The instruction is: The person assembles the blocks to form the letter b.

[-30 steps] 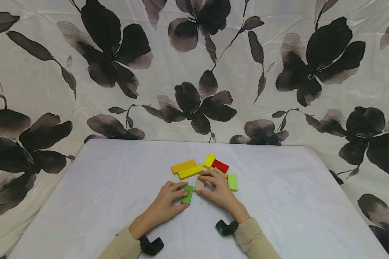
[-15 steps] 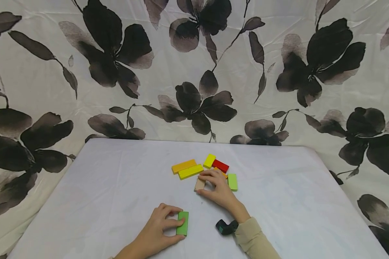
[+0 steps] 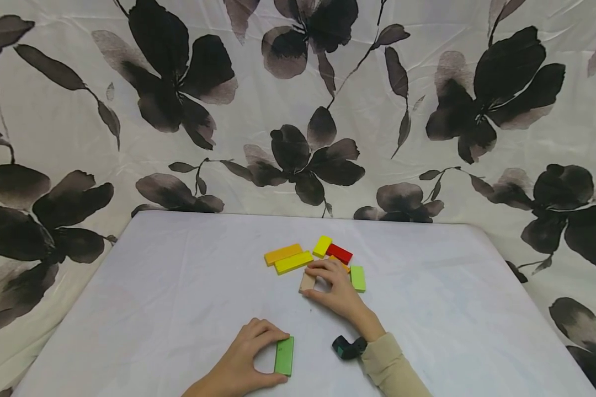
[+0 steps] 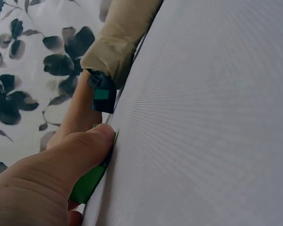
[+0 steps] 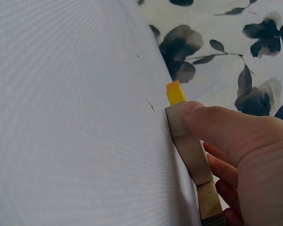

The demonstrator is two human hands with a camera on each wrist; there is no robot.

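In the head view my left hand [image 3: 243, 358] pinches a green block [image 3: 285, 357] by its two ends, close over the near part of the table. The left wrist view shows the thumb across one end of that green block [image 4: 88, 184]. Further off, my right hand [image 3: 335, 292] holds a bare wooden block [image 3: 306, 282] between thumb and fingers. From the right wrist, the thumb lies on the end of this wooden block [image 5: 191, 146], and a second bare wooden piece [image 5: 210, 202] shows behind it, partly hidden by the fingers.
Behind the right hand lie an orange block [image 3: 283, 254], a long yellow block [image 3: 293, 263], a short yellow block [image 3: 322, 246] and a red block [image 3: 339, 253]. A light green block [image 3: 358, 279] is to its right. A white cloth covers the table [image 3: 154, 298]; a flowered cloth [image 3: 298, 110] hangs behind.
My left hand has drawn the green block away from the wooden block toward the near edge, and the finger that lay over it has lifted off its top. The right hand has stayed put.
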